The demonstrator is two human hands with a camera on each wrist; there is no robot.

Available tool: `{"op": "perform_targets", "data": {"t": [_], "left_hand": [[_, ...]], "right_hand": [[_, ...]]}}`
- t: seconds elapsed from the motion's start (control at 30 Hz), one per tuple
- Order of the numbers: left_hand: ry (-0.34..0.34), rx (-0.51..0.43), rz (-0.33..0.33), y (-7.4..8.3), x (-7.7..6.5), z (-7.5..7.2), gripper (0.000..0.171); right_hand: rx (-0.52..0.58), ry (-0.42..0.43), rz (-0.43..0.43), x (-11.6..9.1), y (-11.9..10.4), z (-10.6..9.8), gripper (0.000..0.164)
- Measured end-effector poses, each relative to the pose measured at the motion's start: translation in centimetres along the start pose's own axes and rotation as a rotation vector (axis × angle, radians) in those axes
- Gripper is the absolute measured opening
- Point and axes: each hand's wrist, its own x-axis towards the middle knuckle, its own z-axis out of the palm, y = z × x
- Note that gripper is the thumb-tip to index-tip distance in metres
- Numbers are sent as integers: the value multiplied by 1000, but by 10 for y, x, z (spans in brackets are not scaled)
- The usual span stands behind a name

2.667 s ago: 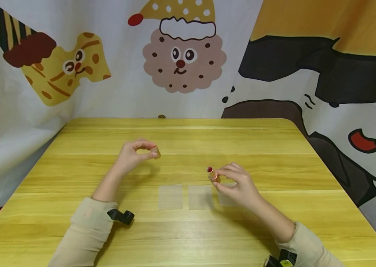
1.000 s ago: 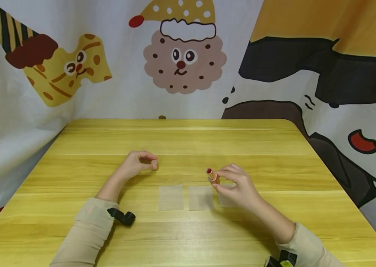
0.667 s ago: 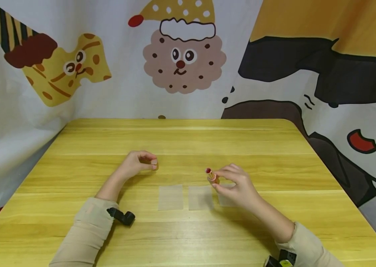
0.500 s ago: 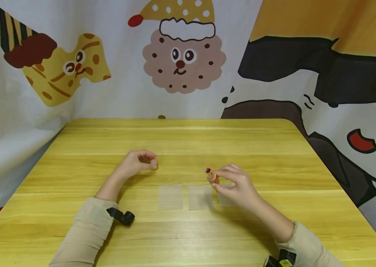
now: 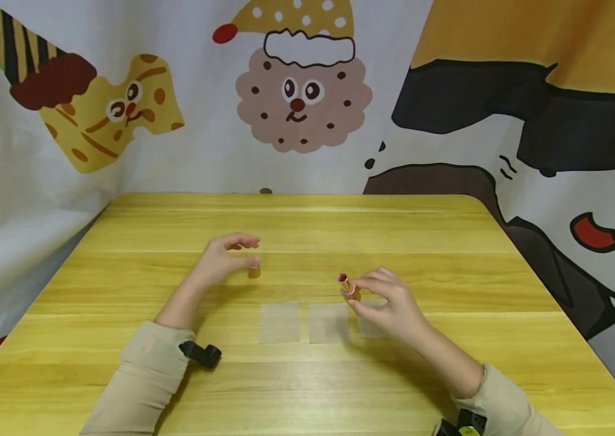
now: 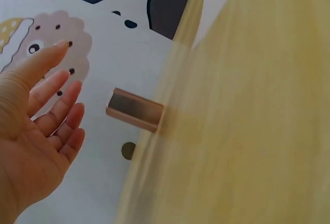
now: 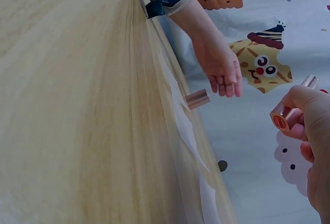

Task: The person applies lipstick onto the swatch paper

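Pinched the slim, red-tipped, rose-gold metallic lipstick (image 5: 351,292) in the right hand (image 5: 389,298) and, with fingers of the left hand (image 5: 222,258) relaxed and empty close to the upright, tubular, rose-gold metallic cap (image 5: 254,272) on the broad yellow wooden table (image 5: 307,390), probably risked toppling it through a careless brush.

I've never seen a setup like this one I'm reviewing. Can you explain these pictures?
A person works with a bare left hand and right hand. The wide picture comes from a head-worn camera; the two closer ones, from black cameras on the wrists. On the wood-grain table, three translucent square sheets lie in a row. The right hand pinches an uncapped red lipstick. The lipstick cap stands upright on the table; the left hand, open, is not gripping it.
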Motion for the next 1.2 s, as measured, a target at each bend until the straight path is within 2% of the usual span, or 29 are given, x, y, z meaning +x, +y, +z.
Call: {"op": "perform_targets", "data": {"t": [0.37,0.47,0.7,0.97,1.2], "left_hand": [[21,-16,134,28,-5,11,40],[7,-14,165,36,-7,16,38],[-44,-66,174,54,-15,32,34],[-75,-93,301,68,-21,52,34],[-88,-124,306,72,-27,69,36]], "right_hand": [[10,3,7,0,-2,0,26],[13,7,3,0,-2,0,26],[20,2,12,-1,-3,0,26],[15,1,5,-1,-4,0,26],[21,12,-28,-1,-4,2,27]]}}
